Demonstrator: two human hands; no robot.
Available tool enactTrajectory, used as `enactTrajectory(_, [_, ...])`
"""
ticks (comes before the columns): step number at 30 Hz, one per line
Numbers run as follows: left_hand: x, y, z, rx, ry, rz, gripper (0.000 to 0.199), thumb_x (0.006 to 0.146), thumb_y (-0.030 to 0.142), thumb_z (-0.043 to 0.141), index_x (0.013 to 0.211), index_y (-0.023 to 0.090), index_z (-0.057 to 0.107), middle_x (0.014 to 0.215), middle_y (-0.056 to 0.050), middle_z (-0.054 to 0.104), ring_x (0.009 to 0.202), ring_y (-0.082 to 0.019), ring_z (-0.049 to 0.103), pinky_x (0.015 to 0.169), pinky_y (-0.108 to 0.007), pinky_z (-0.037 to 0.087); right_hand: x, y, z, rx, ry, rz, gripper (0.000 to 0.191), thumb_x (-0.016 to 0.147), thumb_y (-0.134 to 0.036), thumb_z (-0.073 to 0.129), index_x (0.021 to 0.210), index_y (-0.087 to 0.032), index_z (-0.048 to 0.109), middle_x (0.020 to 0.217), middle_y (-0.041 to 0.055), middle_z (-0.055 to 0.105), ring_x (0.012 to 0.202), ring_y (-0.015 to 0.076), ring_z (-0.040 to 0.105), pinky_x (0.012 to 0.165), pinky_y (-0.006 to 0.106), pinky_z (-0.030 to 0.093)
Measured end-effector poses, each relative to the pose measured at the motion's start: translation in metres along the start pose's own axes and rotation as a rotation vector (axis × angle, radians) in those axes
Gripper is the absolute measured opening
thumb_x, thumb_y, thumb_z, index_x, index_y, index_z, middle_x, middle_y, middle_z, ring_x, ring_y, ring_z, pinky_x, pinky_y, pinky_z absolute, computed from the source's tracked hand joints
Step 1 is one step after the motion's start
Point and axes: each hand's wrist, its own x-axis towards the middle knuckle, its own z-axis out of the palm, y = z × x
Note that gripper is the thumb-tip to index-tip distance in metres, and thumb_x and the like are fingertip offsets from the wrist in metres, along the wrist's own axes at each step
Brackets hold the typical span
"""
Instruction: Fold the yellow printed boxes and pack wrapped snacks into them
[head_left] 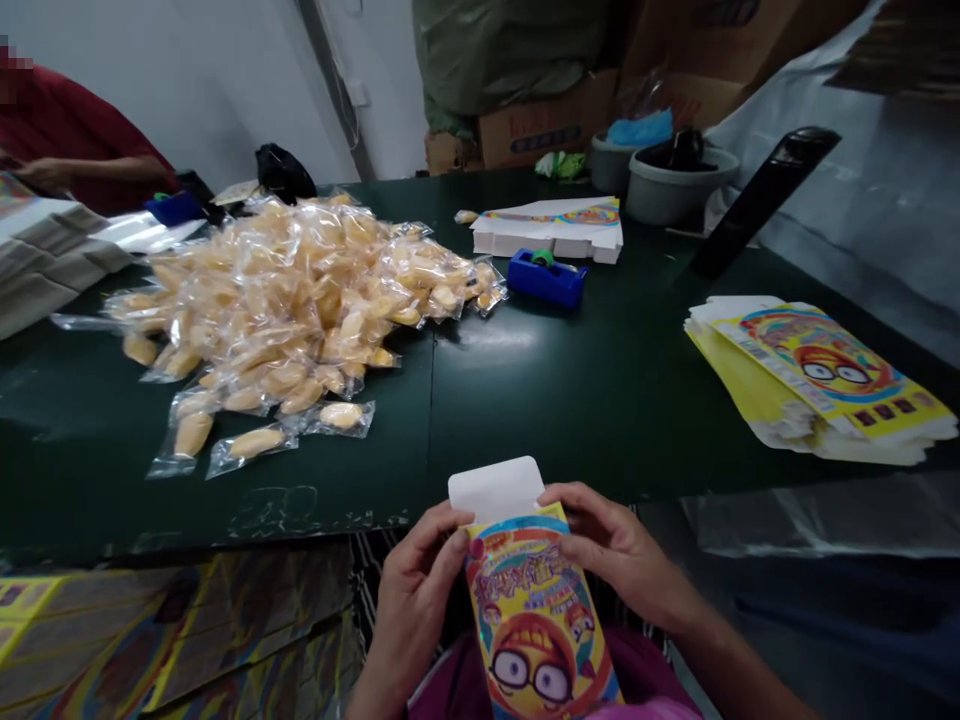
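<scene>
A colourful yellow box (pixel 536 620) with a cartoon face in glasses is between my hands, just below the front edge of the table. Its white end flap (pixel 496 487) stands up, open, at the far end. My left hand (pixel 424 590) grips the box's upper left edge between thumb and fingers. On the upper right edge, my right hand (pixel 611 545) closes with its thumb on the printed front. The lower end of the box runs out of view. Beyond it, a large heap of yellowish pieces in clear wrappers (pixel 300 290) lies on the table.
On the dark green table (pixel 510 400) stand a blue tape dispenser (pixel 547 278) and a stack of flat white cartons (pixel 547 230). Flat printed boxes (pixel 825 375) lie at right near a black upright object (pixel 765 200). A person in a red shirt (pixel 82 135) sits at far left.
</scene>
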Motion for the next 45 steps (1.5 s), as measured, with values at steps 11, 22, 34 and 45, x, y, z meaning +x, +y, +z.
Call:
enactTrajectory(11, [-0.005,0.025,0.017,0.007,-0.157,-0.034,0.027,0.092,0.037,0.057,0.117,0.028,0.054,0.106,-0.001,0.073,0.093,-0.014,0.068,0.079,-0.022,0.054,0.001,0.008,-0.011,-0.156,0.326,-0.219,0.02,0.077,-0.026,0.079,0.093,-0.025,0.067,0.086,-0.0002,0.066,0.081,0.0154,0.063,0.071,0.022,0.052])
enactTrajectory(22, [-0.005,0.034,0.015,-0.084,-0.221,-0.18,0.019,0.078,0.034,0.074,0.071,0.019,0.065,0.098,-0.003,0.074,0.09,-0.017,0.068,0.077,-0.022,0.054,-0.007,-0.015,-0.011,-0.141,0.083,-0.004,0.017,0.081,-0.024,0.073,0.072,-0.019,0.058,0.095,0.0032,0.065,0.089,0.0172,0.062,0.076,0.028,0.052])
enactTrajectory(34, [0.029,0.046,0.025,0.185,-0.407,-0.052,0.019,0.083,0.034,0.066,0.075,0.018,0.071,0.073,-0.002,0.069,0.065,-0.014,0.059,0.057,-0.022,0.046,0.009,-0.024,-0.015,-0.368,0.19,-0.012,0.012,0.079,-0.024,0.062,0.069,-0.018,0.057,0.082,0.0024,0.062,0.073,0.0158,0.058,0.065,0.027,0.046])
enactTrajectory(45, [-0.011,0.023,0.028,0.582,-0.284,0.322,0.036,0.099,0.029,0.043,0.128,0.02,0.061,0.126,-0.006,0.068,0.114,-0.017,0.065,0.099,-0.025,0.049,-0.013,-0.021,-0.016,-0.462,0.232,-0.034,0.018,0.084,-0.029,0.064,0.069,-0.019,0.067,0.086,0.006,0.07,0.081,0.0194,0.066,0.068,0.027,0.052])
